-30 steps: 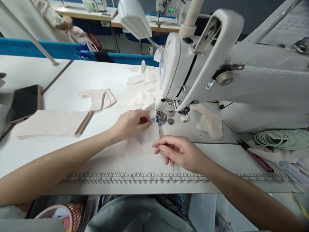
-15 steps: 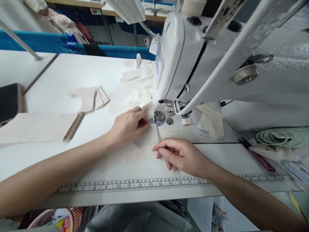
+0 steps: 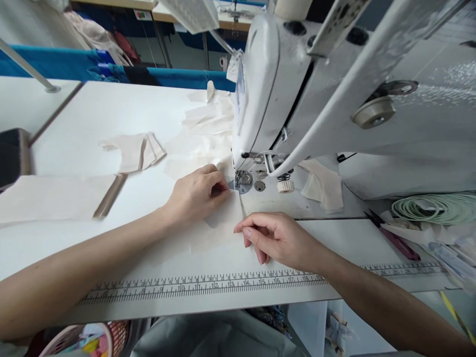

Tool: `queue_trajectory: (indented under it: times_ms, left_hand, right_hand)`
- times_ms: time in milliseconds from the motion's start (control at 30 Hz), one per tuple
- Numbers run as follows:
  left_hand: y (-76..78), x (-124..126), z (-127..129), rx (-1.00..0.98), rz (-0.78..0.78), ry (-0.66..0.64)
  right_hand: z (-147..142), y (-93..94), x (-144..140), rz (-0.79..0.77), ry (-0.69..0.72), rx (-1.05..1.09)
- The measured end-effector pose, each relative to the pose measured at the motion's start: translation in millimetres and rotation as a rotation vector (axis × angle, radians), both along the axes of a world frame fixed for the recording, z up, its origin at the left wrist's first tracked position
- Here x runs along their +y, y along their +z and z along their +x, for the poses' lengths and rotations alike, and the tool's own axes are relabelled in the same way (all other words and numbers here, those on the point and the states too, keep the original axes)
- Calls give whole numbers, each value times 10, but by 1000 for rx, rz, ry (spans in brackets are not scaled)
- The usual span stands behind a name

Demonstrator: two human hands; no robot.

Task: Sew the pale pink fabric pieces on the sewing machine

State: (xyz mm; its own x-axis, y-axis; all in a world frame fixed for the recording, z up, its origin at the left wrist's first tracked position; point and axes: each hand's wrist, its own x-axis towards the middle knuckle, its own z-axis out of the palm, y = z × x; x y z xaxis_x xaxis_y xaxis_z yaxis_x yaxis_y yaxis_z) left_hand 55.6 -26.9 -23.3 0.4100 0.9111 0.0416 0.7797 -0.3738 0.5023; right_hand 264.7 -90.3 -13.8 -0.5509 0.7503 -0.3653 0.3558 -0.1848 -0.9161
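A pale cream fabric piece (image 3: 219, 225) lies flat on the white table in front of the presser foot (image 3: 242, 181) of a white sewing machine (image 3: 297, 94). My left hand (image 3: 197, 193) rests on the fabric, fingertips pinched on its edge right beside the presser foot. My right hand (image 3: 277, 238) sits just nearer me, thumb and forefinger pinching the fabric's right edge. More of the same cream fabric (image 3: 208, 134) is bunched behind the needle area.
Cut cream pieces (image 3: 132, 148) and a longer strip (image 3: 52, 196) lie to the left. A ruler scale (image 3: 208, 285) runs along the table's front edge. Thread snips (image 3: 394, 238), a green tape coil (image 3: 435, 208) and small fabric pieces (image 3: 323, 186) sit at right. A basket (image 3: 92, 339) is below.
Both hands hold nearly the same places on the fabric. The view has shifted slightly, closer to the machine; the right hand's fingers curled a little more.
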Motion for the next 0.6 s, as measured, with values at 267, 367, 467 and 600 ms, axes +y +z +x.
queue_trajectory:
  times_ms: [267,367,467,600]
  left_hand:
    - [20,-10,16,28,-13,19]
    - [18,-16,23,42,-6,25]
    - [22,-20,30,47,-13,35]
    - [37,-26,36,57,-19,44]
  right_hand:
    - [44,7,10,276,51,-135]
    - [49,-52,16,740,30,-294]
    - [39,-121,8,1060,41,-486]
    - [12,-165,-14,1221,96,-668]
